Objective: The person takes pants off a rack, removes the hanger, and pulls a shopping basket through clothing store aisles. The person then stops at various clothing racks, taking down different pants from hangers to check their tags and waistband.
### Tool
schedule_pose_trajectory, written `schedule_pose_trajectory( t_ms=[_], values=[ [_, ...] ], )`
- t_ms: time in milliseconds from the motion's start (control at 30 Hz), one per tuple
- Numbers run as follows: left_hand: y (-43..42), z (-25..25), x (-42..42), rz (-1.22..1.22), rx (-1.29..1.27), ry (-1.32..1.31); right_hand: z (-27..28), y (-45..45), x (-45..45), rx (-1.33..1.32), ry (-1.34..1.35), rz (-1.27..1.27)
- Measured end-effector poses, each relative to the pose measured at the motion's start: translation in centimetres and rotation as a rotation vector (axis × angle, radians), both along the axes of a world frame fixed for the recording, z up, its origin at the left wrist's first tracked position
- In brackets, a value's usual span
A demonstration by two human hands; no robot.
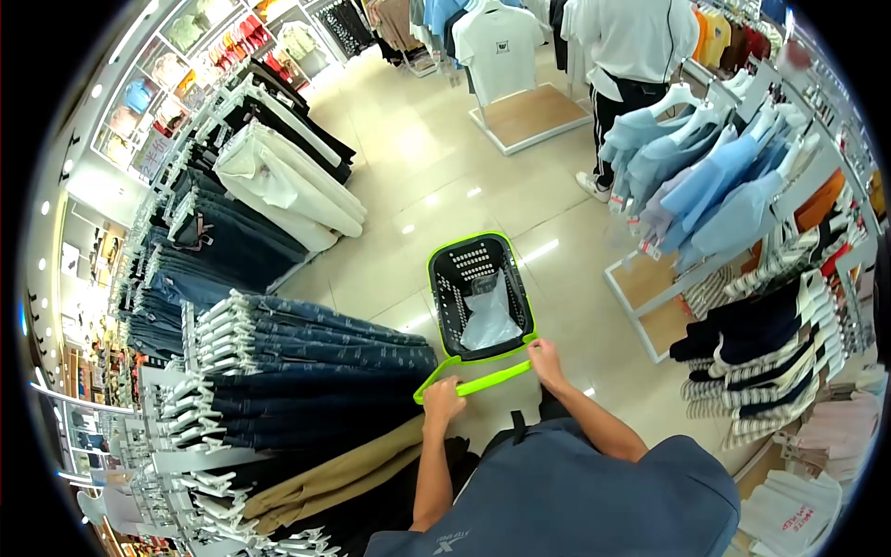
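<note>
Left hand and right hand grip the black plastic basket's near-edge bright-green handle, probably for balance.

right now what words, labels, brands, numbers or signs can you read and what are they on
No text reads with certainty.
Slate-blue shirt: small lettering beside an X-shaped logo, too blurred.
White garment, lower right: red lettering, too blurred.
Sign, upper left: large characters, too blurred.
Tags on light-blue tops: too small.
</note>
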State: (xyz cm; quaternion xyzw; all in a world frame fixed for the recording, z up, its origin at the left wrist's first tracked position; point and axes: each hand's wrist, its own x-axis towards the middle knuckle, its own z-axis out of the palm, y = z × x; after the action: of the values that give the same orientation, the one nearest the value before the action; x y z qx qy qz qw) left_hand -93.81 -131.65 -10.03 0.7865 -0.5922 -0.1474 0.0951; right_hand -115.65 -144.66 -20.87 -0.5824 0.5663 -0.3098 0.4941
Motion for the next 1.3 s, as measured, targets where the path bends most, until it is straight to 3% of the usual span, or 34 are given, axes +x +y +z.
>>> schedule_pose_trajectory(
  t_ms=[67, 233, 600, 833, 900, 1033, 1300],
  values=[
    [-2.6, -0.6, 0.7, 0.045, -0.002, -0.002, 2.8, -2.3, 0.6, 0.092, 0.014, 0.065],
    [-8.7, -1.0, 0.1, 0.087, 0.108, 0.018, 7.8, -6.1, 3.8, -0.343, 0.455, 0.185],
    [-19.9, -1.8, 5.8, 0.023, 0.087, 0.104, 8.3, -17.6, 7.4, -0.694, 0.339, 0.619],
    [-27.5, -2.6, 13.3, -0.215, -0.024, 0.307, 8.3, -26.9, 13.3, -0.678, 0.468, 0.642],
    [-30.0, -2.1, 16.9, -0.173, -0.017, 0.360, 8.6, -29.4, 15.1, -0.647, 0.460, 0.644],
    [-32.0, -2.9, 22.4, -0.088, 0.006, 0.502, 8.6, -33.6, 19.3, -0.585, 0.553, 0.411],
    [-38.0, -5.3, 27.1, -0.023, -0.051, 0.556, 6.7, -39.8, 25.1, -0.590, 0.517, 0.432]
  ],
)
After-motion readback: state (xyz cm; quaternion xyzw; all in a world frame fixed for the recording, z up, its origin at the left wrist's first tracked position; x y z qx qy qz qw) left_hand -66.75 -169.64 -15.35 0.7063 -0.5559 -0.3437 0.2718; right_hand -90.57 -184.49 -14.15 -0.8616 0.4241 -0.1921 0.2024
